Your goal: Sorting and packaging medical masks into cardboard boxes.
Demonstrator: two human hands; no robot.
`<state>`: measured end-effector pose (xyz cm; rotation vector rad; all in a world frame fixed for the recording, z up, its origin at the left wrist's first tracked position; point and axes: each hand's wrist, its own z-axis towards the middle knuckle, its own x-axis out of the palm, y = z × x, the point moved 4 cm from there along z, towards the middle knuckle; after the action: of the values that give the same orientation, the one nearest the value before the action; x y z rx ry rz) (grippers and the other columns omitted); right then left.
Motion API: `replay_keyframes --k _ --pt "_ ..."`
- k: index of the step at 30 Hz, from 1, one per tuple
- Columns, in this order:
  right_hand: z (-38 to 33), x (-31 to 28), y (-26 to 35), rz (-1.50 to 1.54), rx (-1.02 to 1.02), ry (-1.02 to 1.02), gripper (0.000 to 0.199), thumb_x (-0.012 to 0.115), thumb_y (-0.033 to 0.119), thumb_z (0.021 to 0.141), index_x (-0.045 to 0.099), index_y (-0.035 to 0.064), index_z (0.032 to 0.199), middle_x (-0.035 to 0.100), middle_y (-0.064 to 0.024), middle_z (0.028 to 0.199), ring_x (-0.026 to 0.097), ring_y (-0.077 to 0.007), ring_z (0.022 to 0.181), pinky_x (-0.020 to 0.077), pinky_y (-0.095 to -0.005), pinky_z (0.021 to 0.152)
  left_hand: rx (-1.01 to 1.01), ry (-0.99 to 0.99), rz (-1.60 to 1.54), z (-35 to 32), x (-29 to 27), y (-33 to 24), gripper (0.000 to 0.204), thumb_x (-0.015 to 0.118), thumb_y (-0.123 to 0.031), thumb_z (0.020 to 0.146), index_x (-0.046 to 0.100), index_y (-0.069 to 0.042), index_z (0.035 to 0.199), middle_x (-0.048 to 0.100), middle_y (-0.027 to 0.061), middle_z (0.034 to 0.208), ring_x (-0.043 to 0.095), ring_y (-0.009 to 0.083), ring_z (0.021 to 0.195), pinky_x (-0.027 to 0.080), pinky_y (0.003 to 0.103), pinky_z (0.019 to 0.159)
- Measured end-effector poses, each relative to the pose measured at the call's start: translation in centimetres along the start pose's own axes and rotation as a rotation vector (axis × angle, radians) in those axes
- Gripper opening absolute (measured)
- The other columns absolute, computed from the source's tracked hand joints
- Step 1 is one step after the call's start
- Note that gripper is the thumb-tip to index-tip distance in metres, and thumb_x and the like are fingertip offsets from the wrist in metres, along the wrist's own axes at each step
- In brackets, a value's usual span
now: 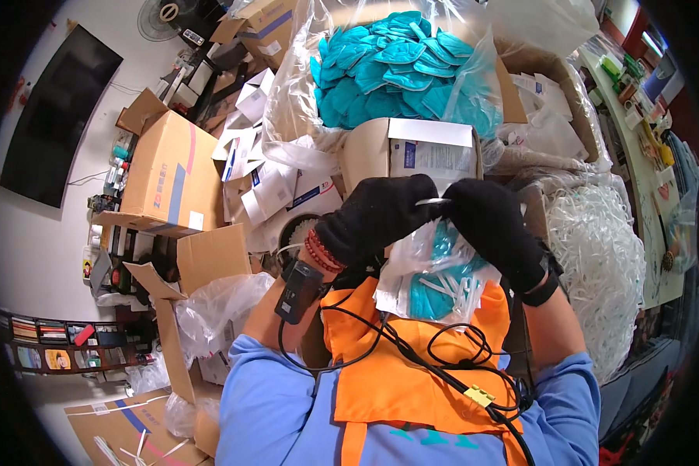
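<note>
We see both forearms rise from the lower edge and bend inward, so that the two black-gloved hands meet just in front of the chest. The left hand [373,216] is curled shut, knuckles up, with a red bead bracelet [321,252] and a small black device [297,290] strapped at the wrist. The right hand [491,225] is curled the same way, facing it. Between their fingertips we make out a thin pale strip [433,201], pinched from both sides. Under the hands, partly hidden by them, hangs a clear plastic bag [431,272] holding teal masks and white strips; we cannot tell which hand bears its weight. It rests close against the orange apron [400,373], where black cables [443,361] loop across.

Room to move is tight. Just beyond the hands stands an open white carton [431,151], its near flap almost touching the knuckles. Behind it a large clear sack of teal masks [400,70] fills the top. To our right a heap of white ear loops [598,256] crowds the right forearm. To our left, cardboard boxes [167,175] and crumpled plastic [213,311] hem in the left elbow.
</note>
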<state>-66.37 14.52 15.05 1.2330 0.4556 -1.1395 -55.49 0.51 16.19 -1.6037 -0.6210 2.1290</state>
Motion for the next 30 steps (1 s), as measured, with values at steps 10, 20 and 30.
replay_keyframes --k 10,20,30 --pt "-3.1 2.2 2.6 -0.005 0.017 0.069 0.01 0.067 0.02 0.081 0.072 0.0125 0.084 0.067 -0.0097 0.073 0.067 -0.0286 0.066 0.0502 -0.0382 0.058 -0.286 -0.038 -0.634 -4.7 6.7 1.1 0.014 0.059 -0.012 0.091 0.064 0.0 0.095 0.067 0.0125 0.08 0.066 0.0214 0.074 0.051 0.033 0.069" --pt "-6.1 -1.4 11.7 -0.256 -0.605 0.058 0.015 0.064 0.019 0.076 0.064 0.0088 0.086 0.057 -0.0046 0.074 0.055 -0.018 0.06 0.0382 -0.0318 0.051 -0.17 -0.074 0.362 -3.6 6.2 1.4 0.018 0.055 -0.023 0.095 0.062 -0.006 0.09 0.065 0.0119 0.076 0.066 0.0304 0.07 0.052 0.041 0.058" --pt "-5.4 6.5 4.1 -0.241 -0.368 0.303 0.031 0.061 0.021 0.081 0.061 0.0074 0.109 0.055 -0.0064 0.09 0.057 -0.0218 0.083 0.0444 -0.0382 0.066 -0.039 -0.193 0.395 1.0 5.4 6.5 0.035 0.07 -0.018 0.076 0.064 -0.004 0.108 0.066 0.0183 0.097 0.063 0.0359 0.094 0.051 0.044 0.084"
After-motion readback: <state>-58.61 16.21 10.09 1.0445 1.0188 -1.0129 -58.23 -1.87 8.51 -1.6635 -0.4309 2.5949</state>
